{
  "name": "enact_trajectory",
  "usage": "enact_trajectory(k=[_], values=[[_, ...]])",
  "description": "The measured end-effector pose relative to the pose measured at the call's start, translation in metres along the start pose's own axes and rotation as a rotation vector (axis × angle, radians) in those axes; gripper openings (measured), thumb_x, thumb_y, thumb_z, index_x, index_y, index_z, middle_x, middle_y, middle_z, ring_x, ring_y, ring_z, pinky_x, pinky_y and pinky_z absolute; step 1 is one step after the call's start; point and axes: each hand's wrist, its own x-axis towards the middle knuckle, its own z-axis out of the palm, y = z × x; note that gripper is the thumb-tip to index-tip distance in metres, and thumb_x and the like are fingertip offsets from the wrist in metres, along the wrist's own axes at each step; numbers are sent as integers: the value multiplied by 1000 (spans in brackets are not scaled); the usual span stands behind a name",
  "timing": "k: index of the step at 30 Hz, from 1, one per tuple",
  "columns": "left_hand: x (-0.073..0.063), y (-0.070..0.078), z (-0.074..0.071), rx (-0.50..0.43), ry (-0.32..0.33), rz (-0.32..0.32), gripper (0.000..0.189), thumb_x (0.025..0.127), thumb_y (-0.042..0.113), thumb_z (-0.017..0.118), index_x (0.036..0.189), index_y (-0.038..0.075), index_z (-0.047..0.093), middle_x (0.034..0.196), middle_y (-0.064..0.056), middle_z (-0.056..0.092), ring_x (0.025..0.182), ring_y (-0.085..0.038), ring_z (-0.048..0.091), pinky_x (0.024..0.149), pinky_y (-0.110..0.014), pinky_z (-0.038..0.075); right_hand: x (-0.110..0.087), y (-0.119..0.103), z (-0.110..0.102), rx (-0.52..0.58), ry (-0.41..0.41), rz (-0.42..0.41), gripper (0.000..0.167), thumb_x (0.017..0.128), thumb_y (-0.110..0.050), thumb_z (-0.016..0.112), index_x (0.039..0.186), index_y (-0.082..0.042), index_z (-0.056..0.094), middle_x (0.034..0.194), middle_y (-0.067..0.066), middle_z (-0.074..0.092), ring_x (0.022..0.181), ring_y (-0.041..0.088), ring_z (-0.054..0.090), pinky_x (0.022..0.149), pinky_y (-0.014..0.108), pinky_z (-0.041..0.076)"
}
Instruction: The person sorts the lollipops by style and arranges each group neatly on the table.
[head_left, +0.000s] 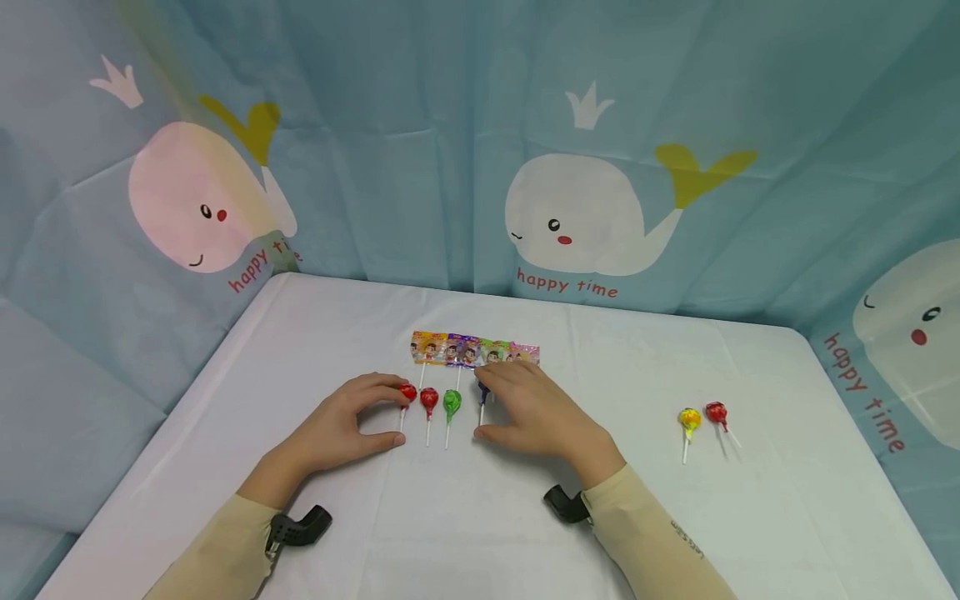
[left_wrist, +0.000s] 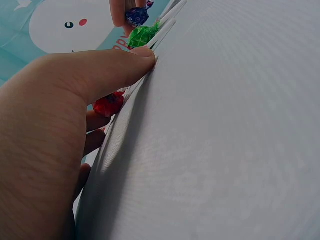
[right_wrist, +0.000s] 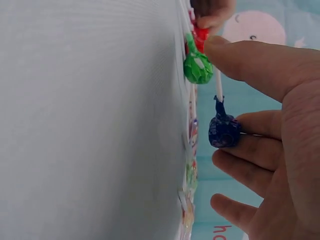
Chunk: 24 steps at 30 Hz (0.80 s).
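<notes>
While left hand holds a red lollipop, right hand grips a blue lollipop

Green lollipop as reference: lies flat, round wrapped head away from the person, white stick toward the person. Inner red lollipop: just left of green, roughly parallel, same orientation. Outer red lollipop: left of green, beyond inner red; left hand touches its head, thumb at stick's lower end. Dark blue lollipop: right of green, head also pointing away, held off the surface between right hand's thumb and fingers.
</notes>
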Motion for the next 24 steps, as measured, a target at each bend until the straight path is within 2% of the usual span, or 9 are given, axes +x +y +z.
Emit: enact_trajectory(k=[13,24], values=[[0,2,-2,8,1,-1,49,86,34,97,130,28,76,151,9,62,146,-24,53,120,-59,43,3,-3,1,-4,-26,18,81,95,-48,84,156,-2,57,156,12,60,149,30,51,129,50,33],[1,0,0,17,-6,-5,50,86,35,96,131,29,76,152,9,62,146,-24,53,120,-59,44,4,-3,6,-1,-61,46,82,94,-48,84,156,-2,56,157,13,59,151,33,49,130,56,29]])
